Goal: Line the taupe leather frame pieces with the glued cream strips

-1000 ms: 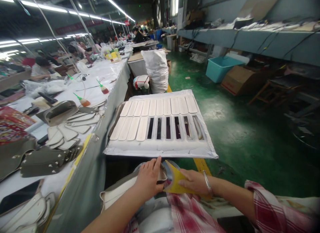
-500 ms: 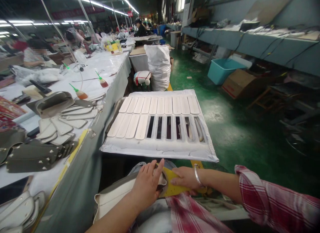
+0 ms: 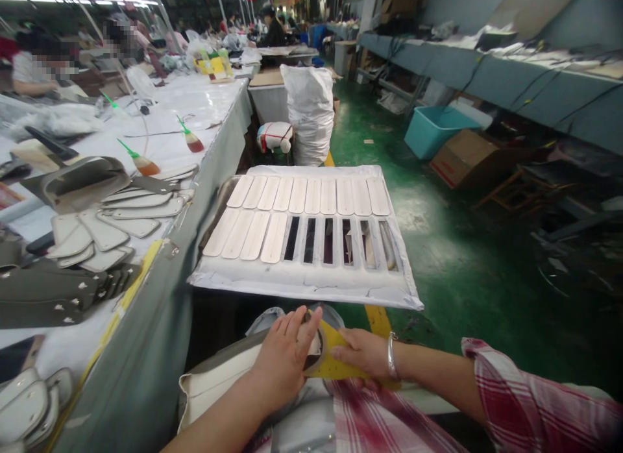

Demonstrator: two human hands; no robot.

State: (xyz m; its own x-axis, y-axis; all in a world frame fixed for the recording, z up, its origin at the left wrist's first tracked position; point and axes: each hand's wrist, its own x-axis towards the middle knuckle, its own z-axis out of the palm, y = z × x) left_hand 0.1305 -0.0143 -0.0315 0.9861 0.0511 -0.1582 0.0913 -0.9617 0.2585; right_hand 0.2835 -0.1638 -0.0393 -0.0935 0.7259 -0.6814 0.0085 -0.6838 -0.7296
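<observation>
Low in front of me, my left hand (image 3: pixel 282 352) grips the end of a grey-and-cream leather piece (image 3: pixel 221 378), its fingers close together over the edge and the thumb mostly hidden. My right hand (image 3: pixel 364 352), with a silver bracelet at the wrist, is closed around a flat yellow tool (image 3: pixel 331 336). The tool's rounded end meets the leather beside my left fingers; the contact itself is partly covered. Ahead stands a white slotted board (image 3: pixel 311 278), bearing two rows of pale rounded strips (image 3: pixel 305 195); several slots at its front right show through.
At left, a white-covered table (image 3: pixel 170 141) carries stacked grey flaps (image 3: pixel 43 291), cream pieces (image 3: pixel 104 229) and glue bottles (image 3: pixel 146 164). Beyond the board are a white sack (image 3: pixel 306 115), a blue tub (image 3: pixel 433 135) and a cardboard box (image 3: pixel 467 158). Other people sit along the far tables.
The view has tilted down slightly, so the background sits higher. Both hands keep their holds on the leather piece and the yellow tool, with little visible movement.
</observation>
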